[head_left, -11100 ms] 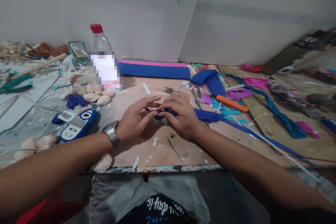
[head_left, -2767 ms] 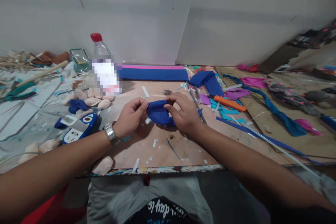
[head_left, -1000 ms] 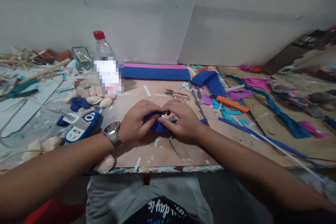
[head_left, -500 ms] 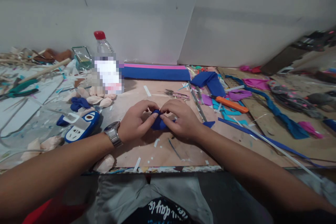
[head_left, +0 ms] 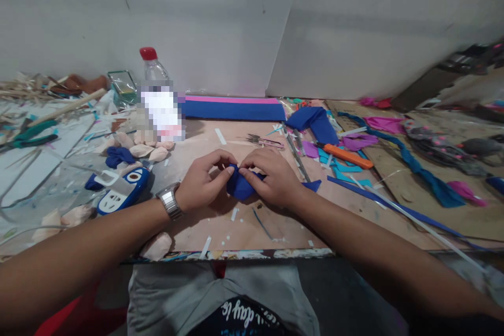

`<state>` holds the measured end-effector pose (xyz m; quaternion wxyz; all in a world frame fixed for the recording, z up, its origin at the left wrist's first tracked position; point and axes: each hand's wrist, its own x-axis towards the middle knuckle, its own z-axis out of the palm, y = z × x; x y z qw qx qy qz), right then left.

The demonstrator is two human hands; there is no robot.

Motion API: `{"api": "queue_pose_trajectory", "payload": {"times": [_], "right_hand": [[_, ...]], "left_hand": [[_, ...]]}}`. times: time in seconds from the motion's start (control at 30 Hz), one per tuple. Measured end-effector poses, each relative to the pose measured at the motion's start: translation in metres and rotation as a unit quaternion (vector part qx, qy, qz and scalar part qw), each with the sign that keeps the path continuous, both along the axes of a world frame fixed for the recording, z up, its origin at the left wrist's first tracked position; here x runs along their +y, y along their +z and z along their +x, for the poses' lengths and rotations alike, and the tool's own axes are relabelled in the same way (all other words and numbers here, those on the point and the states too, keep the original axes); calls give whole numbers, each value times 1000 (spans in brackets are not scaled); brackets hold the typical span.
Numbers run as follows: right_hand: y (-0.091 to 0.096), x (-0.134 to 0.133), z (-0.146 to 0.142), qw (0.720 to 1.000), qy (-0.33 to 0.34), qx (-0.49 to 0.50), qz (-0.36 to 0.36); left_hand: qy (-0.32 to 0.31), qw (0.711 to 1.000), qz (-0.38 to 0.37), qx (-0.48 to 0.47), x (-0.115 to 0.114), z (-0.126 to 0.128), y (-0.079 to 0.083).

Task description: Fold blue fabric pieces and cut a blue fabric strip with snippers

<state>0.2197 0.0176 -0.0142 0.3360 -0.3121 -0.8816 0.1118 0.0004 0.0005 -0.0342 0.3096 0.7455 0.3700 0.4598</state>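
Note:
Both hands meet over the middle of the table, pinching one piece of blue fabric [head_left: 241,188]. My left hand [head_left: 207,179], with a metal watch [head_left: 170,201] on its wrist, grips the fabric's left edge between thumb and fingers. My right hand [head_left: 271,176] pinches it from the other side, thumb tip close to the left thumb. A blue end of material [head_left: 313,185] sticks out beyond the right hand; whether it joins the held piece is hidden. Thread snips [head_left: 265,140] lie just behind the hands.
A bottle with a red cap [head_left: 148,53] stands at the back left. Near my left forearm are a blue-and-white power socket [head_left: 124,191] and several pale wrapped lumps [head_left: 157,245]. To the right lie an orange cutter knife [head_left: 348,156], folded blue fabric [head_left: 315,122] and a teal strip [head_left: 413,163].
The held blue fabric has turned a little, with more of its face showing below the thumbs. Both hands stay in nearly the same place, still pinching it.

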Motion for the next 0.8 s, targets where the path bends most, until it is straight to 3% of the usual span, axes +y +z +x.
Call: {"api": "queue_pose_trajectory", "payload": {"times": [0.23, 0.57, 0.8], "right_hand": [[0, 0, 0, 1000, -17, -7, 4], [-2, 2, 1, 1000, -20, -11, 12], [-5, 7, 2, 1000, -25, -11, 5]], "left_hand": [[-16, 1000, -11, 10, 1, -1, -4], [-7, 997, 34, 68, -2, 0, 1], [-46, 998, -44, -3, 0, 1, -7]]}}
